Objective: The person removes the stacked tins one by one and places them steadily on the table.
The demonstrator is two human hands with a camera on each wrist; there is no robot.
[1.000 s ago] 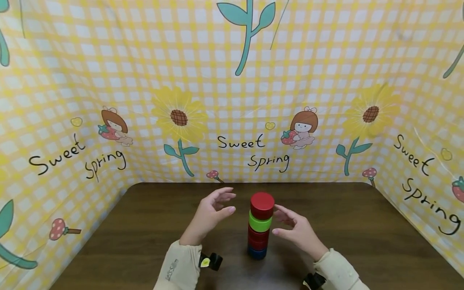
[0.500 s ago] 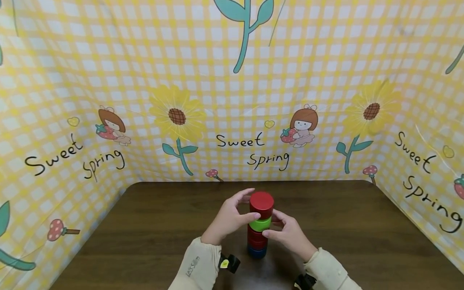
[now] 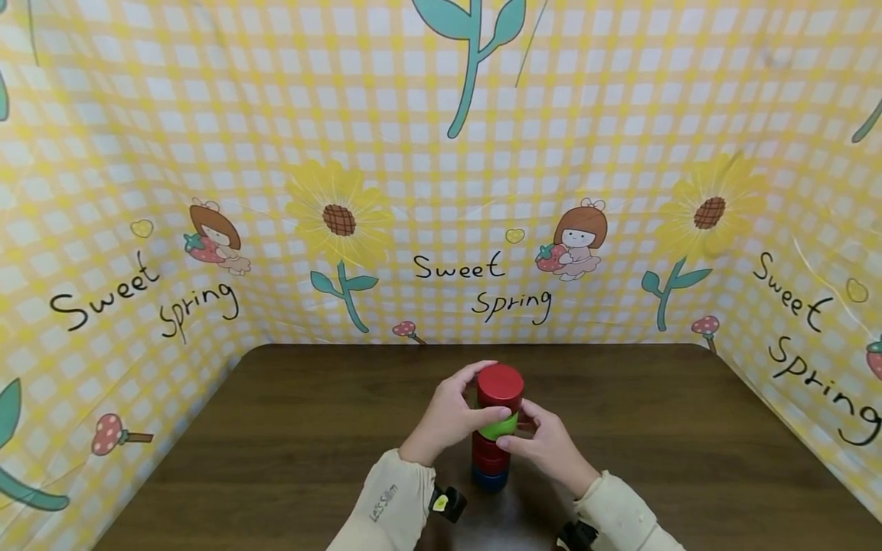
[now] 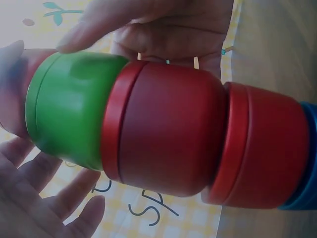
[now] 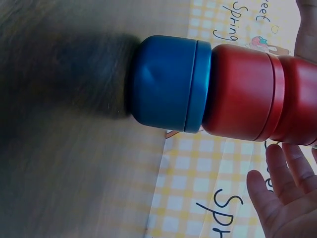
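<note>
Several small round lidded tins stand in one upright column on the table. A red tin [image 3: 501, 383] tops it, above a green tin [image 3: 499, 428], two more red tins [image 4: 168, 129], and a blue tin [image 5: 166, 84] at the base. My left hand [image 3: 446, 415] holds the top red tin, its thumb across the front near the green lid and its index finger behind. From the other side my right hand [image 3: 555, 450] grips the green tin, thumb in front low on it. The far fingers are partly hidden behind the column.
The dark wooden table [image 3: 310, 436] spreads around the column. A yellow checked cloth [image 3: 455, 191] with flowers and lettering hangs behind and along both sides. A black wrist camera [image 3: 449, 503] sits on the left sleeve, close to the column.
My left hand has come in from the left onto the top red tin. My right hand has closed in on the green tin. The column stands in the same place.
</note>
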